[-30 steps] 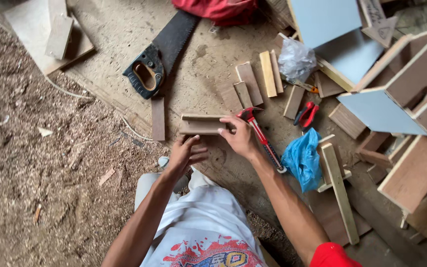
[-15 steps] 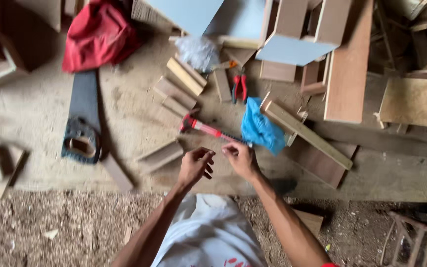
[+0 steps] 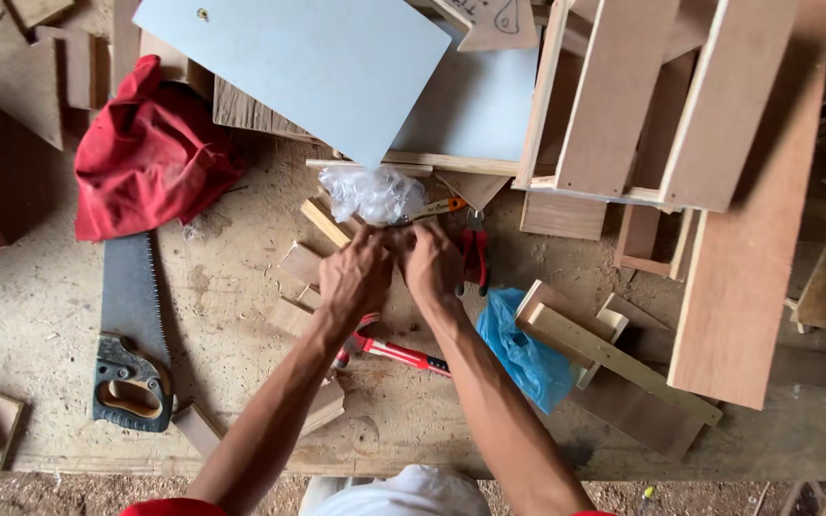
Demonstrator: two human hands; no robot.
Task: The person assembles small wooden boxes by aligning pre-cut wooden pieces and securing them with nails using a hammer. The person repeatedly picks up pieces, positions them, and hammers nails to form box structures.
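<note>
A dusty workbench (image 3: 241, 401) fills the room's middle, with a pale blue panel (image 3: 317, 67) and stacked boards (image 3: 738, 191) at the far side and right. A red cloth (image 3: 150, 153) lies far left, a handsaw (image 3: 131, 334) near left, its blade running near to far. A blue plastic bag (image 3: 523, 349) sits right of the arms, a red-handled tool (image 3: 399, 354) beneath them, its long axis running left to right. The left hand (image 3: 356, 277) and right hand (image 3: 432, 263) meet, fingers curled together over small wood blocks (image 3: 303, 263) just short of a clear plastic bag (image 3: 375, 194); what they pinch is hidden. I'd say steady wrists and a close grip serve best here.
</note>
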